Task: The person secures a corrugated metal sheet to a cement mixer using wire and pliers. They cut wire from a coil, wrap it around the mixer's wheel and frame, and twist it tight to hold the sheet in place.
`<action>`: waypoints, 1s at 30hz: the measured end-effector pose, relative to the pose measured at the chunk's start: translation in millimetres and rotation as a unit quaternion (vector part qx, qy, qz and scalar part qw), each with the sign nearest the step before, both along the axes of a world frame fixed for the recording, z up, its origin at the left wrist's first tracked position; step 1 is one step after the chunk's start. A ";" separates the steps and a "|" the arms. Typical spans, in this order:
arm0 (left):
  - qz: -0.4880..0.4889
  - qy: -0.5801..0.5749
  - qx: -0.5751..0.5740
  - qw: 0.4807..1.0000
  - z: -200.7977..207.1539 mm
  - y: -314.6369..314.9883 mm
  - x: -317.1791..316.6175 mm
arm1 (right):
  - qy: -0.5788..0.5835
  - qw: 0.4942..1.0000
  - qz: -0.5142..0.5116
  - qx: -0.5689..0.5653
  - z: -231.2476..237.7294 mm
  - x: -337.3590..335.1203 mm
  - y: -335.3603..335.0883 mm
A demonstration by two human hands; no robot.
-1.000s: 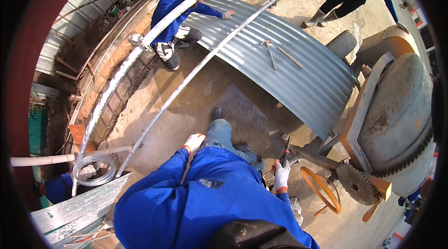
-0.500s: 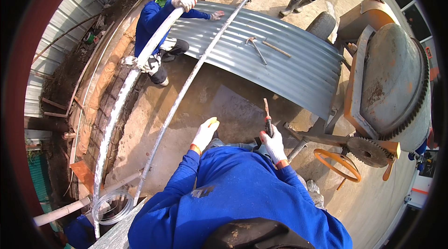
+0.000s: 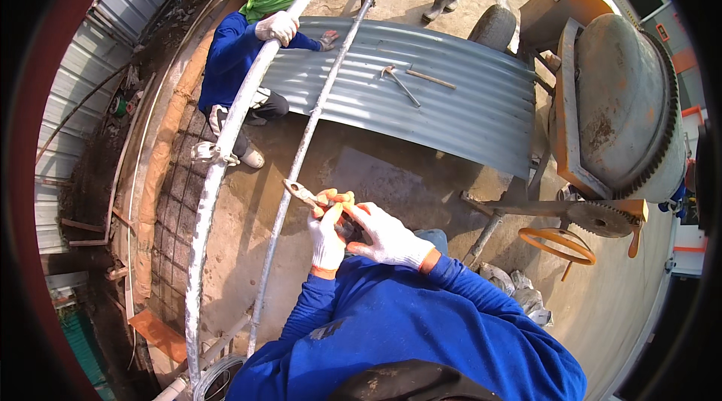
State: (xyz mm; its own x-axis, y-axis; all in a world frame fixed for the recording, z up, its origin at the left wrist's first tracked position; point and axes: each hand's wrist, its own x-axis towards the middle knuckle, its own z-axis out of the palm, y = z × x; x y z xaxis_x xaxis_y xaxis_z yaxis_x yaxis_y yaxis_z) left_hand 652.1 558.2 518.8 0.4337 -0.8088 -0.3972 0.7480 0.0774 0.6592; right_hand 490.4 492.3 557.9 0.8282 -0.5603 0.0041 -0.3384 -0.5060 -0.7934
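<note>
In front of my chest my two gloved hands are together at a pair of pliers (image 3: 301, 192). The metal jaws stick out to the upper left, and most of the handles is hidden by my fingers. My left hand (image 3: 328, 241), in a white glove with orange fingertips, is closed around the pliers near the jaws. My right hand (image 3: 392, 238) is closed from the right side, its fingertips meeting the left hand's over the dark handles. Whether anything small is pinched there I cannot make out.
Two pale metal pipes (image 3: 201, 250) cross at my left. Beyond lies a corrugated metal sheet (image 3: 361, 70) with a hammer (image 3: 402, 86) and a stick (image 3: 431, 79). A crouching co-worker (image 3: 226, 62) grips a pipe. A cement mixer (image 3: 617, 107) with an orange handwheel (image 3: 555, 234) stands right.
My right hand has moved left with the pliers to meet my left hand. The pliers have tipped from upright to pointing left. The view has shifted slightly.
</note>
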 end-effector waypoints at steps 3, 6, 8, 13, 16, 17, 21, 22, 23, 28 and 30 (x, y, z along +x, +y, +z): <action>0.112 -0.158 0.007 0.981 21.6 -14.4 48.8 | 0.060 0.990 -0.018 0.123 -3.4 -14.2 -9.8; 0.199 -0.307 -0.006 0.930 42.5 -16.3 121.7 | 0.027 0.984 -0.094 0.149 -7.9 -47.4 -13.4; 0.267 -0.408 0.065 0.870 70.3 -11.9 160.2 | 0.015 0.976 -0.154 0.154 -6.7 -79.9 -19.4; 0.271 -0.654 0.351 0.613 121.7 32.8 217.9 | 0.209 0.974 -0.080 0.045 60.7 -173.9 -48.8; 0.220 -0.816 0.399 0.356 124.1 59.5 248.8 | 0.253 0.951 0.058 0.168 122.0 -221.7 -89.8; 0.202 -0.823 0.419 0.325 122.7 60.8 254.0 | 0.228 0.945 0.093 0.215 135.0 -233.1 -105.9; 0.201 -0.812 0.449 0.314 92.5 71.8 263.8 | 0.128 0.908 0.135 0.375 139.5 -251.4 -146.0; 0.196 -0.813 0.456 0.305 81.0 74.5 273.1 | 0.128 0.903 0.155 0.379 130.3 -251.8 -150.4; 0.192 -0.811 0.469 0.291 73.6 88.8 278.1 | 0.142 0.904 0.156 0.373 125.6 -249.7 -152.9; 0.199 -0.789 0.476 0.334 29.3 145.3 275.6 | 0.190 0.954 0.165 0.163 139.6 -220.3 -149.7; 0.196 -0.771 0.478 0.372 16.9 157.5 275.3 | 0.169 0.905 0.162 0.355 145.2 -218.1 -153.4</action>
State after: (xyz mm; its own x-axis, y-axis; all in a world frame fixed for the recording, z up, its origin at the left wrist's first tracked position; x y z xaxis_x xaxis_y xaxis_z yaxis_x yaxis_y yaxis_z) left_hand 927.4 715.7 535.7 0.7519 -0.3729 0.5437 -0.5231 -0.8394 0.1477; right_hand 272.4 338.9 703.2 0.8357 -0.0496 -0.5470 -0.5485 -0.0247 -0.8358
